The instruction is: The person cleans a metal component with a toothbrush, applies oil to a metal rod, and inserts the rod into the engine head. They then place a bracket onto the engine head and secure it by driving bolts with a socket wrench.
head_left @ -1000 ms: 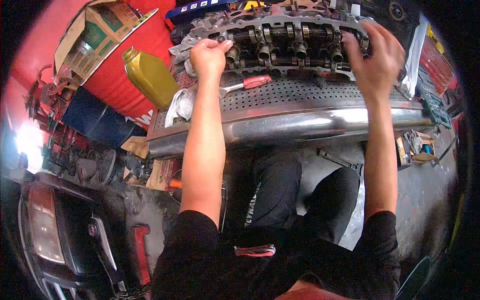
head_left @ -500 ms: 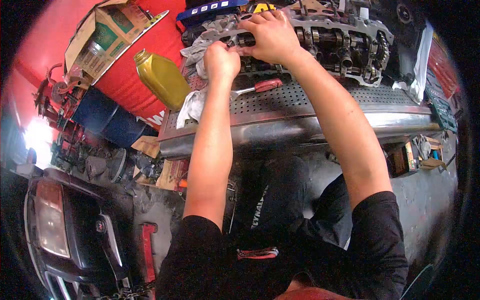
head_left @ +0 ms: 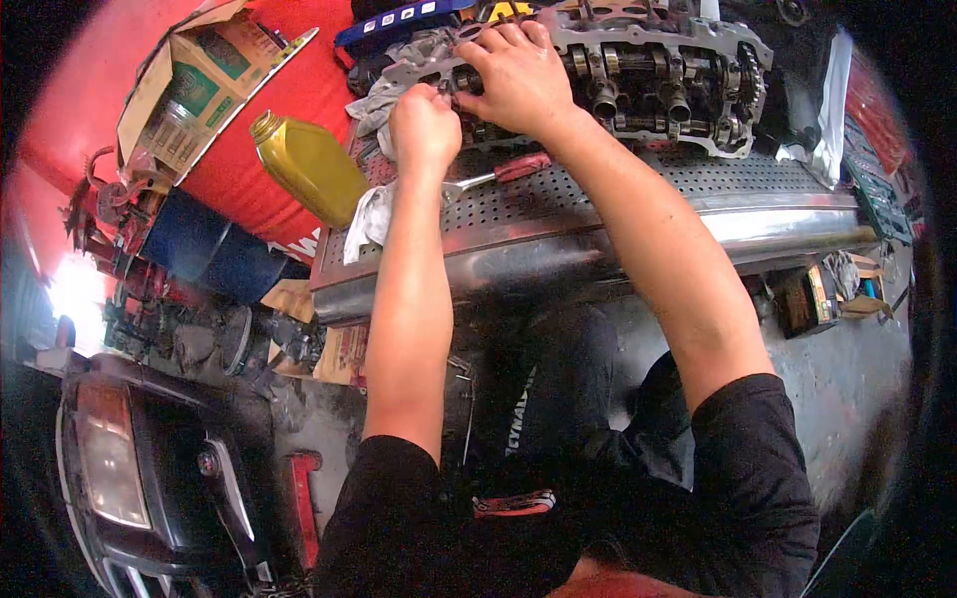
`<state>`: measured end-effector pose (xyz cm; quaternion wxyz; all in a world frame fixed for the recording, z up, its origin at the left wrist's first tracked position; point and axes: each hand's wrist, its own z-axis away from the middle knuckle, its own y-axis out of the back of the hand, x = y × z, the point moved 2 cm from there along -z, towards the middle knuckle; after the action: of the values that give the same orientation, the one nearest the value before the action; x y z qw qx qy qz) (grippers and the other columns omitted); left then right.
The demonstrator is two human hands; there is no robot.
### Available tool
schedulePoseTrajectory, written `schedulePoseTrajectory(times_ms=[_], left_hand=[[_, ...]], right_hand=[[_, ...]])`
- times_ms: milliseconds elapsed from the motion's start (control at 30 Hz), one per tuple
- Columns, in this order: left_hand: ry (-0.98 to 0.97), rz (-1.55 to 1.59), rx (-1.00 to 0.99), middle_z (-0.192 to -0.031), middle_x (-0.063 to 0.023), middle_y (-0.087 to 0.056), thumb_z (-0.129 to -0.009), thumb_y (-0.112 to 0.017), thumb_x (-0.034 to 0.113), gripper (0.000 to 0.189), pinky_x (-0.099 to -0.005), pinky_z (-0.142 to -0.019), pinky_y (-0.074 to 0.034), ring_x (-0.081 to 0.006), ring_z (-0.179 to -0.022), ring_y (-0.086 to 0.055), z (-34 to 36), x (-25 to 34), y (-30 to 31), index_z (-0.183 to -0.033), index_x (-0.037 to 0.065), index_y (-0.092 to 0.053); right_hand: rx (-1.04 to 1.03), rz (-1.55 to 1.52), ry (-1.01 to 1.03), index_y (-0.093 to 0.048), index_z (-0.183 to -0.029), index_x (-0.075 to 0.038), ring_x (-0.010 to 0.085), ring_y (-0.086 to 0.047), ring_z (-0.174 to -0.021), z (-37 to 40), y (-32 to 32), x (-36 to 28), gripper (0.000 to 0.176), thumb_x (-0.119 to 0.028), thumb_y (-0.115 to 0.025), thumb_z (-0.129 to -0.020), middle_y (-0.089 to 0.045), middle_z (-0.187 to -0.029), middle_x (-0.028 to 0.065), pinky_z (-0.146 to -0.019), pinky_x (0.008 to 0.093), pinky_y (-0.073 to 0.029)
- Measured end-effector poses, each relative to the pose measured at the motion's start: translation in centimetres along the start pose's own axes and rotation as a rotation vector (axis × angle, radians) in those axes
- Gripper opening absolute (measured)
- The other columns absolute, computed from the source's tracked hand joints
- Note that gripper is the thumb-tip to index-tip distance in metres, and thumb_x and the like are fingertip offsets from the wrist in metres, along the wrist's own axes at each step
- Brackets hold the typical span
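Observation:
An engine cylinder head (head_left: pixel 648 85) with exposed camshafts lies on a perforated metal bench (head_left: pixel 688 179). My left hand (head_left: pixel 425 125) is closed at its left end, the fingers pinched on something I cannot make out. Beside it, my right hand (head_left: pixel 516 78) rests over the head's left part, its fingers spread over the top edge and the thumb near my left hand. Just below the hands, a tool with a red handle (head_left: pixel 522 166) and a metal shaft lies on the bench. A grey rag (head_left: pixel 379 105) is bunched left of my left hand.
A yellow-green bottle (head_left: pixel 311 169) stands at the bench's left, near a white rag (head_left: pixel 369 224). Behind are a red drum (head_left: pixel 249 149) with cardboard on top and a blue case (head_left: pixel 409 20). A dark car front (head_left: pixel 150 458) is at lower left.
The whole view has shifted slightly, so bench, bottle and hands appear a little further left. Both hands keep nearly the same places on the cylinder head.

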<state>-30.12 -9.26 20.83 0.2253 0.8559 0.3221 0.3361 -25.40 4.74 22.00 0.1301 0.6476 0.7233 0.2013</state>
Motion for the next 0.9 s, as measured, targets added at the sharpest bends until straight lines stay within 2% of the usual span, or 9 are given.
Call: schedulePoseTrajectory(times_ms=[333, 400, 433, 533, 600, 667, 733, 833, 900], left_hand=[[-0.040, 0.016, 0.170, -0.077, -0.0248, -0.064, -0.090, -0.053, 0.033, 0.038, -0.0487, -0.071, -0.049, -0.0419, -0.077, -0.064, 0.3, 1.5, 1.2, -0.077, 0.000, -0.067], [-0.030, -0.199, 0.083, -0.077, -0.0227, -0.065, -0.088, -0.050, 0.031, 0.038, -0.0494, -0.069, -0.050, -0.0410, -0.075, -0.064, 1.3, 3.0, 2.5, -0.075, 0.000, -0.067], [0.004, -0.256, 0.022, -0.077, -0.0211, -0.067, -0.088, -0.049, 0.030, 0.037, -0.0480, -0.068, -0.050, -0.0394, -0.074, -0.065, 0.8, 2.5, 2.0, -0.074, 0.002, -0.068], [-0.111, -0.044, 0.056, -0.083, -0.0163, -0.068, -0.085, -0.066, 0.017, 0.018, -0.0390, -0.073, -0.050, -0.0275, -0.074, -0.063, -0.7, -1.2, 0.6, -0.088, 0.000, -0.064], [-0.147, 0.142, 0.030, -0.081, -0.0148, -0.066, -0.090, -0.063, 0.027, 0.030, -0.0360, -0.073, -0.048, -0.0249, -0.072, -0.059, -2.3, -5.6, -0.9, -0.089, -0.003, -0.062], [0.178, 0.311, -0.210, -0.077, -0.0143, -0.064, -0.092, -0.062, 0.030, 0.033, -0.0374, -0.068, -0.046, -0.0260, -0.069, -0.057, -3.6, -6.5, -1.7, -0.087, -0.003, -0.061], [0.105, 0.306, -0.183, -0.076, -0.0138, -0.063, -0.093, -0.061, 0.031, 0.035, -0.0385, -0.067, -0.045, -0.0259, -0.068, -0.056, -3.1, -5.3, -1.3, -0.087, -0.004, -0.061], [-0.073, 0.085, -0.051, -0.074, -0.0142, -0.062, -0.095, -0.056, 0.033, 0.040, -0.0394, -0.066, -0.045, -0.0263, -0.068, -0.056, -2.9, -3.9, -1.1, -0.084, -0.004, -0.060], [-0.183, 0.036, 0.073, -0.073, -0.0154, -0.061, -0.095, -0.055, 0.032, 0.040, -0.0405, -0.068, -0.045, -0.0275, -0.068, -0.056, -2.4, -2.3, -1.0, -0.080, -0.004, -0.058]], right_hand=[[-0.058, 0.010, -0.085, -0.065, -0.110, -0.014, 0.0248, -0.054, -0.113, -0.3, 0.9, -0.7, 0.047, -0.042, -0.070, -0.072, -0.062, -0.111, 0.0084, -0.105, 0.0465, -0.033], [0.090, -0.030, -0.071, -0.070, -0.094, -0.011, 0.0312, -0.063, -0.099, -0.2, -0.9, -0.8, 0.032, -0.036, -0.065, -0.074, -0.067, -0.099, 0.0128, -0.094, 0.0513, -0.045], [-0.163, -0.087, -0.170, -0.071, -0.086, -0.011, 0.0326, -0.064, -0.095, -0.6, 0.6, -1.1, 0.026, -0.034, -0.064, -0.075, -0.068, -0.092, 0.0128, -0.092, 0.0507, -0.046], [-0.049, -0.086, -0.146, -0.071, -0.083, -0.012, 0.0313, -0.060, -0.104, -0.1, 1.0, -1.4, 0.030, -0.034, -0.069, -0.063, -0.067, -0.097, 0.0136, -0.099, 0.0492, -0.041], [-0.106, -0.110, -0.242, -0.070, -0.090, -0.012, 0.0321, -0.055, -0.109, -0.4, -1.1, -1.5, 0.043, -0.040, -0.073, -0.057, -0.063, -0.101, 0.0138, -0.107, 0.0502, -0.030], [-0.008, -0.085, -0.127, -0.069, -0.096, -0.012, 0.0325, -0.049, -0.115, -0.1, -2.7, -0.5, 0.052, -0.043, -0.075, -0.055, -0.060, -0.106, 0.0137, -0.113, 0.0512, -0.020], [-0.489, 0.357, -0.066, -0.069, -0.096, -0.011, 0.0323, -0.049, -0.115, -3.5, -4.0, -1.9, 0.051, -0.043, -0.075, -0.056, -0.060, -0.105, 0.0135, -0.113, 0.0513, -0.019], [-0.438, 0.052, -0.149, -0.067, -0.091, -0.008, 0.0346, -0.050, -0.113, -3.4, -5.1, -1.2, 0.047, -0.039, -0.074, -0.056, -0.059, -0.103, 0.0150, -0.112, 0.0508, -0.023], [-0.857, 0.122, -0.121, -0.067, -0.092, -0.008, 0.0342, -0.049, -0.114, -5.5, -6.2, -1.2, 0.047, -0.038, -0.074, -0.056, -0.058, -0.103, 0.0146, -0.112, 0.0506, -0.023]])
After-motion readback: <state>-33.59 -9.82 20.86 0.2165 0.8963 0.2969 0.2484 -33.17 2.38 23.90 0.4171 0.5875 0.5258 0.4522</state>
